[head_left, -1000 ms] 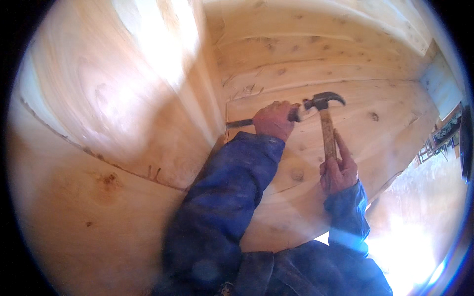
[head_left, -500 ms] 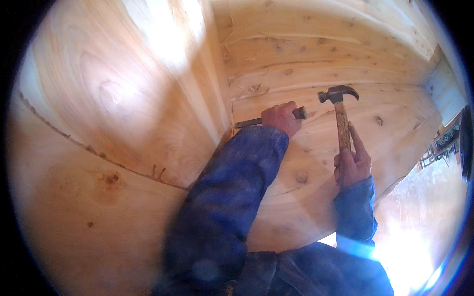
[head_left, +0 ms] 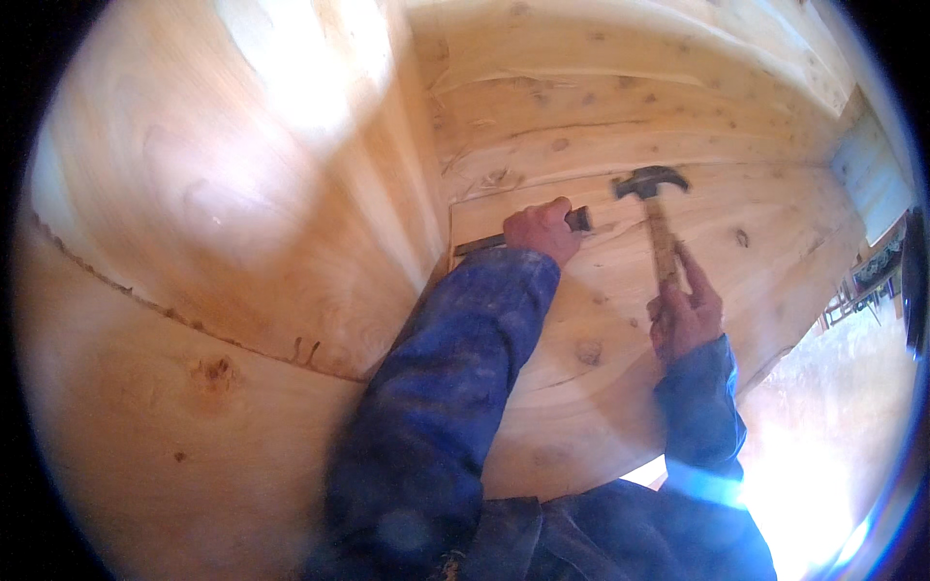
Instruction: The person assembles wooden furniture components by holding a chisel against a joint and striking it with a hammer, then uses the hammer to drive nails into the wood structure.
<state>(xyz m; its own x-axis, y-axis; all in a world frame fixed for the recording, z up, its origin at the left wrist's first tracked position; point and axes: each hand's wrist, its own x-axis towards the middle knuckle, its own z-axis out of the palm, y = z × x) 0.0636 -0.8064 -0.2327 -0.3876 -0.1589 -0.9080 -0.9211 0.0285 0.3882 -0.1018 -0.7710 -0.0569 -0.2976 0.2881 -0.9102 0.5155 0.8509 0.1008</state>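
Note:
A chisel [head_left: 478, 244] lies almost flat over the knotty plank [head_left: 620, 281], its blade pointing left at the corner where the plank meets an upright wooden panel [head_left: 223, 203]. Wrapped round its handle is my left hand [head_left: 538, 230], with the dark butt end sticking out on the right. My right hand [head_left: 686, 315] grips a claw hammer [head_left: 661, 228] by its worn wooden handle, the forefinger stretched along it. The hammer's striking face is a short way right of the chisel's butt, apart from it; the claw curves off to the right.
Curved, knotty planks [head_left: 620, 97] rise at the back. A rough dark seam [head_left: 194, 324] runs along the panel's lower edge at left. A pale block [head_left: 877, 179] stands at far right, with cluttered items [head_left: 867, 281] beyond it. Bright light glares at lower right.
The hammer has moved a little left, its head closer to the chisel's butt. My left hand still holds the chisel in nearly the same place; the view has shifted slightly.

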